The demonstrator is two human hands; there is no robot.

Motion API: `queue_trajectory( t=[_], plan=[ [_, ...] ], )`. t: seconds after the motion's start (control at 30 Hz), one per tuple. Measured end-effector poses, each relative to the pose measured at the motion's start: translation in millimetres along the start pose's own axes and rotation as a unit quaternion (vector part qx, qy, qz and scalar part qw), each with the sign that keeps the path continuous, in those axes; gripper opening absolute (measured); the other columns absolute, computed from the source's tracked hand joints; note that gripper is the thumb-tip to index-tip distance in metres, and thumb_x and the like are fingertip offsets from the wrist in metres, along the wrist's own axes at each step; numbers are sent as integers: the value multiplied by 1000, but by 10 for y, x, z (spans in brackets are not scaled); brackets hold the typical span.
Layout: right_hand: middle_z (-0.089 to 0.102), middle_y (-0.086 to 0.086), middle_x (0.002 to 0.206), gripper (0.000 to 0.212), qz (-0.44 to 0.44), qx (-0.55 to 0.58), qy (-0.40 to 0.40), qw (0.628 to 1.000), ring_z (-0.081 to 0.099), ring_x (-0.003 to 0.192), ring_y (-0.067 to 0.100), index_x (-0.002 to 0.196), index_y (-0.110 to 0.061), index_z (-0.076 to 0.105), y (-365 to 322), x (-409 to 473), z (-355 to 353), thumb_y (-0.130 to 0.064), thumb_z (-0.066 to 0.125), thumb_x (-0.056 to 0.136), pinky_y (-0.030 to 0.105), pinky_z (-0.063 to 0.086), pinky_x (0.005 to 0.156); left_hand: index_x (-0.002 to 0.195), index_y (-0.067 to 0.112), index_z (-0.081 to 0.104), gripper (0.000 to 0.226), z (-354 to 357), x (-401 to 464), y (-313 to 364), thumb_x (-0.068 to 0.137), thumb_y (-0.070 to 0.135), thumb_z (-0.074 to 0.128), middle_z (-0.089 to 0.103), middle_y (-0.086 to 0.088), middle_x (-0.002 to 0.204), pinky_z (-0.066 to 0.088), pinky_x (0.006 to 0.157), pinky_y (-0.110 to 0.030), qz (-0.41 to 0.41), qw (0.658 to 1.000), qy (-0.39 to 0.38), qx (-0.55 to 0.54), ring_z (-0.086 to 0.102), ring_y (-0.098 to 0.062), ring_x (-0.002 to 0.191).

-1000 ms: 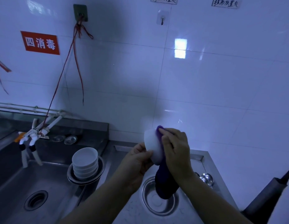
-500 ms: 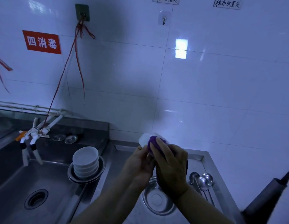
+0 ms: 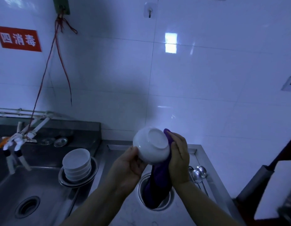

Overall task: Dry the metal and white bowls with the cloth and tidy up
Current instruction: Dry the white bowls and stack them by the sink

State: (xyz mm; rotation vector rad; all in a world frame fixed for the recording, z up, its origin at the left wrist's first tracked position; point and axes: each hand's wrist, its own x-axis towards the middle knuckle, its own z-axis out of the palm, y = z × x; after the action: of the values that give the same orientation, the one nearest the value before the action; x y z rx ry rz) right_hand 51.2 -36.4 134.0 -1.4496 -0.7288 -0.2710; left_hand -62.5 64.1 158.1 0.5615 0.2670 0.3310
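Bowl in hand, white (image 3: 152,145), tipped so that its foot ring faces the camera, held up in front of the tiled wall above the steel desk (image 3: 187,214). The left hand (image 3: 128,168) grips it from the near left, thumb curled over the lower wall and fingers under the rim side. The right hand (image 3: 179,162) lies against the bowl's right side with a purple cloth (image 3: 157,186) pressed between palm and bowl; its fingers run fairly straight along the cloth, whose top edge shows just past the fingertips. The rest of the cloth hangs down below the bowl, and its lower end drops into a metal bowl (image 3: 171,199) that stands on the desk right under the hands.

Just right of the metal bowl lie a few metal spoons (image 3: 198,174), bowls toward the wall, handles toward the near edge. Left of the hands, on the ledge between desk and sink (image 3: 43,185), a stack of white bowls (image 3: 77,163) sits upright inside a shallow metal dish (image 3: 92,175). The sink's drain (image 3: 27,207) is at the near left. A tap (image 3: 17,141) with white fittings reaches over the sink from the far left, with red string (image 3: 43,79) running up from it to a green hook plate (image 3: 61,4) on the wall. A red sign (image 3: 18,39) with white characters hangs far left, a clear hook (image 3: 149,9) higher up at the middle.
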Motion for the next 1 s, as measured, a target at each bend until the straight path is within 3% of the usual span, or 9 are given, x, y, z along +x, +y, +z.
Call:
queue_trajectory(
  t=[0.17,0.3,0.4,0.47,0.57,0.7,0.83,0.9,1.0],
  plan=[
    [64,2,110,33,35,49,-94,994,58,104,11,104,-26,64,-34,231,-59,-17,36,90,18,44,88,104,3,62,28,-78,15,74,81,14,49,69,-17,98,55,75,-37,13,994,-22,111,63,-26,88],
    [66,4,105,34,-20,-45,-173,984,58,100,20,98,-24,64,-5,366,-9,-12,33,89,35,46,91,107,4,63,25,-213,41,111,89,12,48,67,-17,105,53,75,-36,27,975,8,221,62,-30,94],
    [65,5,97,34,-73,-106,-236,963,54,93,21,93,-14,70,-1,391,114,-7,37,87,27,43,86,105,10,63,21,-320,28,94,91,12,48,65,-13,107,52,71,-31,31,941,28,335,62,-27,96],
    [64,5,89,29,-134,-162,-289,934,51,85,18,86,-10,71,-8,347,266,-6,43,85,20,38,77,100,19,63,17,-401,-2,45,92,14,49,65,-5,103,50,66,-22,36,902,42,428,62,-19,92],
    [63,6,81,24,-187,-212,-333,900,49,77,15,78,-10,69,67,235,506,-5,46,84,19,36,68,95,30,60,19,-544,-54,34,94,15,48,63,4,98,48,60,-13,50,856,57,511,62,-8,87],
    [67,14,80,30,-99,-167,-280,940,56,74,19,78,-2,71,285,132,696,-3,42,82,25,43,71,83,35,59,27,-807,-139,321,93,11,50,62,9,83,47,63,-13,105,771,49,626,58,-3,76],
    [67,19,75,25,-68,-199,-226,951,62,67,28,78,2,71,500,-50,724,2,48,88,34,48,62,83,33,61,24,-1123,-134,738,91,12,55,61,13,76,43,62,-7,147,685,63,710,58,8,72],
    [67,16,79,31,-14,-195,-227,954,61,71,27,81,0,72,592,-126,724,11,44,90,33,47,66,91,24,65,13,-1349,-42,973,91,16,55,63,8,80,46,66,-14,157,628,121,753,60,1,74],
    [67,15,80,33,16,-204,-212,956,60,72,28,83,2,71,645,-232,683,11,40,92,32,47,68,94,15,67,14,-1635,73,1281,90,19,55,68,-3,87,47,72,-31,174,539,206,798,63,-23,82]
  ],
)
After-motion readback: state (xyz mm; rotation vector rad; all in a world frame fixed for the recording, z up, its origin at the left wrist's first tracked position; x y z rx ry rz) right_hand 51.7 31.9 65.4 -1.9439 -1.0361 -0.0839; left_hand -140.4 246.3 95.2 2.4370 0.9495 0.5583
